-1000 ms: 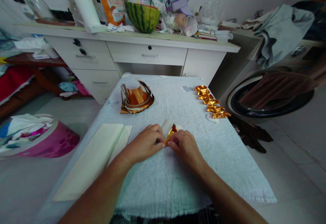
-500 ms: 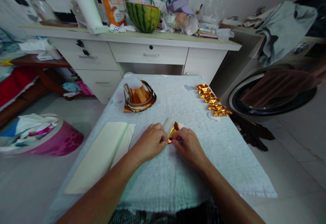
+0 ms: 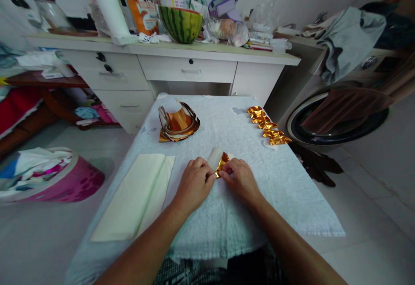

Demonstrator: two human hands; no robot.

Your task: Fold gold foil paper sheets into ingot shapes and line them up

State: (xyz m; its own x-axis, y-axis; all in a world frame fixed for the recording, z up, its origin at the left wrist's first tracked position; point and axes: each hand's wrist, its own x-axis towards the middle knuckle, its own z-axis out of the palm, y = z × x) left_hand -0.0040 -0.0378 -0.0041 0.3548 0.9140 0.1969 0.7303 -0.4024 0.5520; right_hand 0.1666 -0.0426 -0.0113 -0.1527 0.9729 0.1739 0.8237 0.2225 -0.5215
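Note:
A small piece of gold foil paper (image 3: 222, 163) with a pale paper roll (image 3: 214, 157) behind it lies between my hands on the cloth-covered table. My left hand (image 3: 197, 181) pinches the foil's lower left edge. On its right side, the fingers of my right hand (image 3: 240, 179) are closed on the same foil. A curled stack of gold foil sheets (image 3: 179, 123) stands toward the back left. Several folded gold foil pieces (image 3: 268, 126) line up in a row at the right. Cream paper sheets (image 3: 132, 196) lie beside my left forearm.
Behind the table (image 3: 220, 116) is a white drawer cabinet (image 3: 191, 66) bearing half a watermelon (image 3: 180, 24), an orange snack bag (image 3: 142, 6) and clutter. A pink bin (image 3: 74, 177) stands on the floor at left. A front-loading washing machine (image 3: 311, 68) is at right.
The view has shifted slightly. Both hands stay at the gold foil, with only small finger movement. The foil stack, the folded row and the cream sheets lie as before.

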